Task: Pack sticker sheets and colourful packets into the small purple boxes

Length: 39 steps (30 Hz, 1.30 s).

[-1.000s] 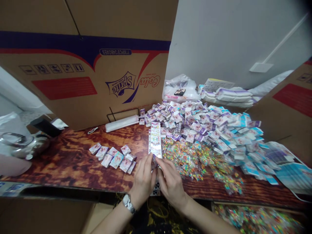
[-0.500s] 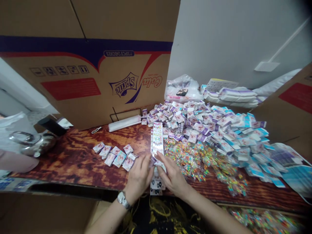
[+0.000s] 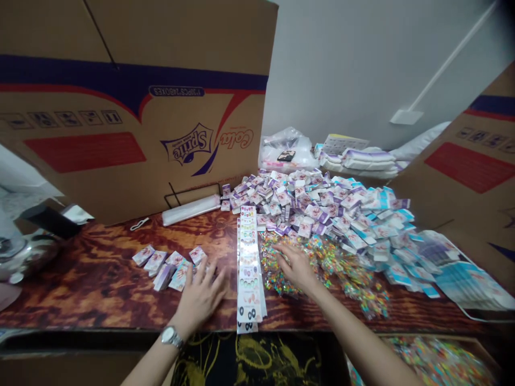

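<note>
My left hand (image 3: 200, 297) lies spread on the wooden table, its fingertips touching the edge of a small group of white-and-pink packets (image 3: 169, 268). My right hand (image 3: 295, 266) rests on a heap of clear bags of colourful small pieces (image 3: 322, 273), and I see nothing gripped in it. Between my hands, a long strip of printed sticker sheets (image 3: 249, 268) lies lengthwise, its near end hanging over the table's front edge. Behind it spreads a large pile of white, purple and blue packets (image 3: 317, 212).
Flattened Sprite cardboard panels (image 3: 132, 118) stand along the back and right of the varnished wooden table (image 3: 100, 289). A plastic-wrapped roll (image 3: 191, 210), a metal kettle (image 3: 28, 257), stacked packs (image 3: 358, 162) and a plastic bag (image 3: 285, 153) surround the work area. A bin of colourful pieces (image 3: 438, 364) sits below the front edge.
My hands have parted from the sticker strip. The left moved left to the small packets, the right moved onto the colourful bags, and the strip now lies flat and longer on the table.
</note>
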{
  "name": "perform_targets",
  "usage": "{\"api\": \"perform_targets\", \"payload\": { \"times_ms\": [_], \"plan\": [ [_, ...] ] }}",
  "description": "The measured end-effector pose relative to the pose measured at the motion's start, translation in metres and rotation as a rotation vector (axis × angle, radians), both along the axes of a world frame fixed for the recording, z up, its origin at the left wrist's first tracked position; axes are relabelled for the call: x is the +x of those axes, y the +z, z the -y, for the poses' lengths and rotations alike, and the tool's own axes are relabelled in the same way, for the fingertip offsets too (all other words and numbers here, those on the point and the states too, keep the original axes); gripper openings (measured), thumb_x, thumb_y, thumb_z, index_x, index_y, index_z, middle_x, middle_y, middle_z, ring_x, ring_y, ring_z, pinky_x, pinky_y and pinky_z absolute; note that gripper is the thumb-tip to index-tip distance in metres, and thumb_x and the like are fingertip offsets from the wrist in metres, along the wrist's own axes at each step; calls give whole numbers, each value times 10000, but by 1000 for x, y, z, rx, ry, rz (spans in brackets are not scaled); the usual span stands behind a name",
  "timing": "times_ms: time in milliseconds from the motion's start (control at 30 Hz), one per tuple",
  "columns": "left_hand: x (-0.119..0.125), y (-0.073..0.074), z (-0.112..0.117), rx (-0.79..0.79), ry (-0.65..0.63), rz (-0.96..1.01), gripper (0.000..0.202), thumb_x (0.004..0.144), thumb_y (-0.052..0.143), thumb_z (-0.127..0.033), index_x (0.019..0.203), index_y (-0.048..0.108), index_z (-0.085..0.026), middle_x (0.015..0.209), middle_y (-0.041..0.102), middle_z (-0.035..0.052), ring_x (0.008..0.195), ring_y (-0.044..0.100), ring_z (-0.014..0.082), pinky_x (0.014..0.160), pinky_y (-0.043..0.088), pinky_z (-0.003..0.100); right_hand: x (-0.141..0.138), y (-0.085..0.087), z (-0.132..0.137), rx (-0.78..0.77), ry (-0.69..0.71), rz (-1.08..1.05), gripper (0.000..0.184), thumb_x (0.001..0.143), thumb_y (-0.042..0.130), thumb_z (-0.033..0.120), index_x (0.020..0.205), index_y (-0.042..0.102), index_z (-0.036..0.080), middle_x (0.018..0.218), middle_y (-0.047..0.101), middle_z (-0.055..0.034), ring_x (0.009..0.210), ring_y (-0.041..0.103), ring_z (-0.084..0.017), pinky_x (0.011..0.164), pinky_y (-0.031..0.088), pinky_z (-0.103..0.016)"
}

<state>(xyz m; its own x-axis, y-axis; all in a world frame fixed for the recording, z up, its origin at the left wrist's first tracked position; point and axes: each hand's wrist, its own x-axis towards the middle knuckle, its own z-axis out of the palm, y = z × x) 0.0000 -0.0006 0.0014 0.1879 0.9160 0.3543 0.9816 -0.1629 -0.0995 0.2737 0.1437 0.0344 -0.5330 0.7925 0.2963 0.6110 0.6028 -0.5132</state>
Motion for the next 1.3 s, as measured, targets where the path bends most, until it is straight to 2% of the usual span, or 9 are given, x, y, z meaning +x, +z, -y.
{"api": "perform_targets", "payload": {
  "times_ms": [133,267,500,667,767,867,1067,1200,1300],
  "plan": [
    [-24,-18,3,10,119,-56,438,838,390,-98,1218,560,-234,1343,485,133,1282,354,368,995,233,650,-8,-2,-22,18,-43,88,277,839,486,155,1063,637,215,976,670,-46,925,598,-183,835,447,-305],
    [-32,-8,-2,61,140,-78,444,807,425,-83,1214,561,-197,1348,461,180,1302,307,395,973,290,633,-13,-2,-67,54,-275,166,318,865,453,201,1152,584,167,983,632,-107,897,580,-214,792,436,-320],
    [34,15,-20,204,-52,56,310,817,522,-134,1119,581,-173,1237,544,170,1274,366,341,979,343,593,-35,7,-135,183,-495,280,567,837,499,191,1383,347,189,1344,385,-198,1159,398,-318,883,354,-430],
    [67,25,-25,178,-165,256,323,840,495,-124,1150,568,-180,1233,559,154,1246,410,313,989,351,572,-38,17,-158,236,-412,363,442,832,499,173,1255,512,298,1347,456,-108,1229,331,-315,985,200,-530],
    [73,34,-29,118,-167,550,328,846,501,-146,1159,576,-210,1225,576,125,1221,448,289,1005,360,522,-38,26,-147,267,-381,362,402,864,475,247,1263,511,282,1318,491,-104,1213,348,-317,996,169,-544],
    [77,49,-43,-25,-48,1102,318,851,530,-259,1162,582,-213,1194,599,116,1145,526,259,983,404,441,-45,32,-108,313,-277,299,538,898,439,362,1401,325,207,1277,522,-120,1141,425,-278,988,251,-464],
    [91,80,-67,-161,168,2204,480,757,650,-420,1177,560,-205,1273,541,122,1133,529,255,878,454,347,-63,37,3,431,223,58,652,898,478,337,1446,179,146,1281,530,-142,1135,462,-276,1024,244,-505],
    [89,81,-58,-170,191,2327,369,695,714,-394,978,619,-178,984,648,52,871,612,163,735,478,252,-61,35,23,277,513,-44,664,890,487,301,1446,157,149,1288,523,-134,1165,471,-235,1010,343,-439],
    [80,73,-47,-191,282,2244,410,688,722,-393,1007,574,-183,786,610,-10,647,575,96,579,455,198,-58,26,0,75,478,-56,621,913,440,331,1441,164,158,1331,481,-129,1199,462,-192,969,416,-360]
  ]
}}
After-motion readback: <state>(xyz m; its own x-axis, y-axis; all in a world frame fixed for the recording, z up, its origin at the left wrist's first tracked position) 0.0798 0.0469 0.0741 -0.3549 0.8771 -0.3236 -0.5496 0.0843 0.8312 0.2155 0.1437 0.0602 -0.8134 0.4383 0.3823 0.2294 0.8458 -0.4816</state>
